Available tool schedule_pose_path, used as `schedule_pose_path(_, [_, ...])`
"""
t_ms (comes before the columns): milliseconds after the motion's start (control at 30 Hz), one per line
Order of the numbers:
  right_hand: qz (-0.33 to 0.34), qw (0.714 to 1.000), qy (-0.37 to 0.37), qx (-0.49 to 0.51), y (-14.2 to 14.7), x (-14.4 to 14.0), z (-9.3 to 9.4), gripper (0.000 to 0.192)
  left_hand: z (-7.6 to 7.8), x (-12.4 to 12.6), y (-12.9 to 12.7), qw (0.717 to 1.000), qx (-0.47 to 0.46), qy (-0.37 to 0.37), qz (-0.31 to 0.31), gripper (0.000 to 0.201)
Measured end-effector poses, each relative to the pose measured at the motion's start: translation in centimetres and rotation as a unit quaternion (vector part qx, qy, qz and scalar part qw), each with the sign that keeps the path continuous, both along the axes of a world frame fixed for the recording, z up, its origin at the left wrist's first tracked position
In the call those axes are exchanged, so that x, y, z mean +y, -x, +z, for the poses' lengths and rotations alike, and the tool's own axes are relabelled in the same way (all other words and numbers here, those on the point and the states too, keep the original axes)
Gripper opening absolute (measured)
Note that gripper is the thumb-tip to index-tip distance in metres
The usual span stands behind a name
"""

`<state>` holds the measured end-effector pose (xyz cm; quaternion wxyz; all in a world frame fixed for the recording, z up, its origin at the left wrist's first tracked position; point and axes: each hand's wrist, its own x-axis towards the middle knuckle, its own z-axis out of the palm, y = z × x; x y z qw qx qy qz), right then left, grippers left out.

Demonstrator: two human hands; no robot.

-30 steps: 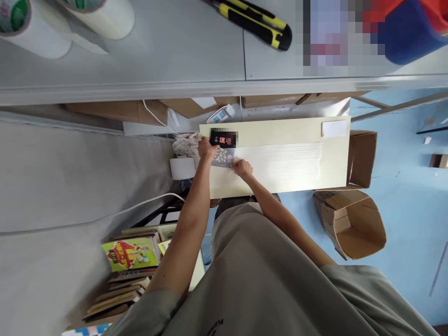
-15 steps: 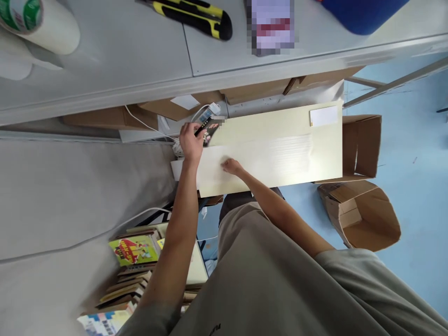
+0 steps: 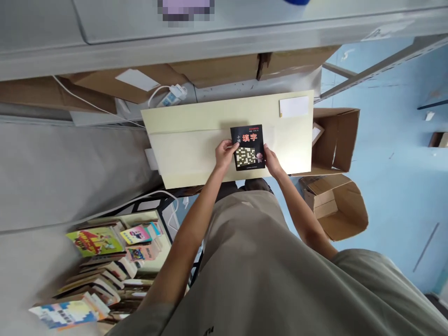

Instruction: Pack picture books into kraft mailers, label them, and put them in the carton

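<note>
A black book (image 3: 249, 147) with a crossword grid and orange lettering on its cover faces up between my two hands. My left hand (image 3: 226, 154) grips its left edge, thumb on the cover. At the right edge my right hand (image 3: 272, 160) holds it with the thumb along the side; its other fingers are mostly hidden. Beneath the book lies a thin white sheet (image 3: 189, 151) on the pale yellow board (image 3: 217, 108). A small white card (image 3: 294, 107) rests near the board's far right corner.
Cardboard boxes (image 3: 336, 140) stand open on the blue floor at right. Lower left, a shelf holds several books (image 3: 98, 240). Above the board runs a grey table edge (image 3: 210, 39). A white power strip (image 3: 171, 97) and cable lie behind the board.
The book has come from the board's left end to its middle and now faces up. My right hand has moved off the white sheet onto the book. The view has shifted right.
</note>
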<state>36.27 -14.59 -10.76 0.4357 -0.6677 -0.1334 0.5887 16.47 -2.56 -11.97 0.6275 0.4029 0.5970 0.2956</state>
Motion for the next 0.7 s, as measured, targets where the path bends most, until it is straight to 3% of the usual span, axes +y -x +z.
schedule_pose_path(133, [0.073,0.990,0.033,-0.115,-1.0,-1.9,-1.5,0.067,-3.1,-2.0,-3.5,0.996,0.084,0.010,0.015,0.039])
schedule_pose_path(267, [0.127,0.965,0.053,-0.222,-0.2,-1.8,-2.5,0.050,-4.6,-1.0,-3.6,0.993,0.102,0.033,0.047,0.034])
schedule_pose_path(467, [0.234,0.921,0.095,-0.296,-0.3,-0.9,-2.4,0.023,-3.4,0.2,-1.6,0.978,0.206,0.007,0.014,0.027])
schedule_pose_path(700, [0.247,0.921,0.106,-0.282,-0.8,-0.3,-2.1,0.019,-1.8,-0.2,-2.0,0.966,0.256,0.001,-0.030,0.030])
